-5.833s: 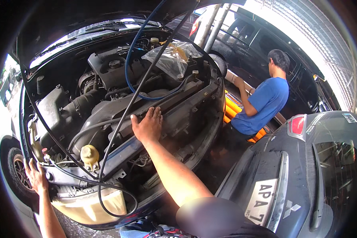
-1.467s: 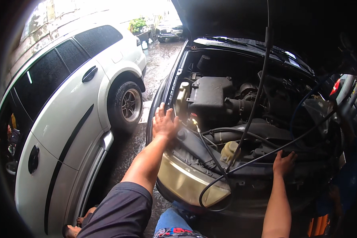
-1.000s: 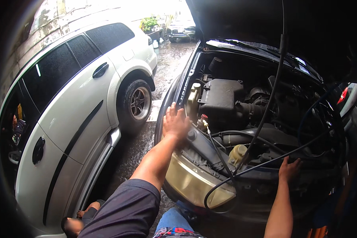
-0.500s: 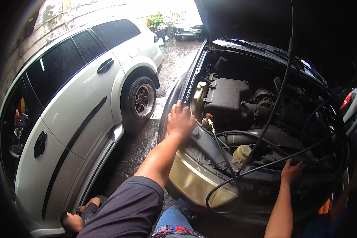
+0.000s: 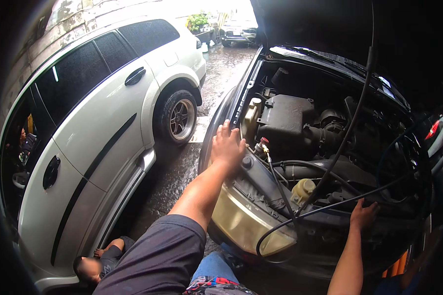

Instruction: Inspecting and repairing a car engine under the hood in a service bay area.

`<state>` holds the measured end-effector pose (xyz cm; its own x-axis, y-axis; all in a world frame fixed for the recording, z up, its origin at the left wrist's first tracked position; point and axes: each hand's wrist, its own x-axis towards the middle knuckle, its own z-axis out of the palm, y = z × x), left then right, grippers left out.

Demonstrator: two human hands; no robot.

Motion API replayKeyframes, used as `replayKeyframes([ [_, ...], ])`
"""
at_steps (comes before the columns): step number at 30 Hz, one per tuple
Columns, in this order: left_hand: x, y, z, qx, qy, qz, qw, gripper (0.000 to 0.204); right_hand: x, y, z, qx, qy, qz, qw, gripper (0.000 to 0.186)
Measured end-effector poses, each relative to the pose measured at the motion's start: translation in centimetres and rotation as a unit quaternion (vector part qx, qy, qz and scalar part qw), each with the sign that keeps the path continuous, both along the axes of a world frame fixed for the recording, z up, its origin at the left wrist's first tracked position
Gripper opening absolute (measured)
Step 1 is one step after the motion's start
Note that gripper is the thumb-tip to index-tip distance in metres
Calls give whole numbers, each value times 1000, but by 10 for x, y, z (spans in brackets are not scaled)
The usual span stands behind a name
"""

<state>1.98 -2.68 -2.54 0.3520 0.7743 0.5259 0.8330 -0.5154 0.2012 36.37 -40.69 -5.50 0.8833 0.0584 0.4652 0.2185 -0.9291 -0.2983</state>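
Note:
My left hand rests with its fingers apart on the fender edge of a dark car, just behind the yellowed headlight. Close to its fingertips are a pale plastic reservoir and a hose coupling with a red knob. On the right, my right hand lies on the front panel of the engine bay, its visible fingers apart and holding nothing. Between my hands, a black hose loops over the headlight, near a yellowish capped reservoir. A black air filter box sits deeper in the bay.
The raised hood hangs over the bay, with a dark hose running down in front. A white SUV stands at left, a person low beside it. Wet ground lies between the cars.
The view has shifted slightly, so the cars sit a little further right in the picture. Both my hands stay in the same places on the car. The person at lower left has moved slightly.

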Motion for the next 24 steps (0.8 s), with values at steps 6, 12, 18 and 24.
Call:
replayKeyframes([
  [6,0,0,2,-5,1,2,1000,51,1,0,-1,4,0,5,1000,77],
  [12,1,-1,3,-13,3,-3,1000,51,7,-4,-6,-19,-6,-5,1000,78],
  [18,1,-2,3,-18,2,0,1000,51,0,-1,-1,8,-19,4,1000,75],
  [24,0,-2,4,-25,5,4,1000,52,-2,-1,2,3,-12,13,1000,76],
])
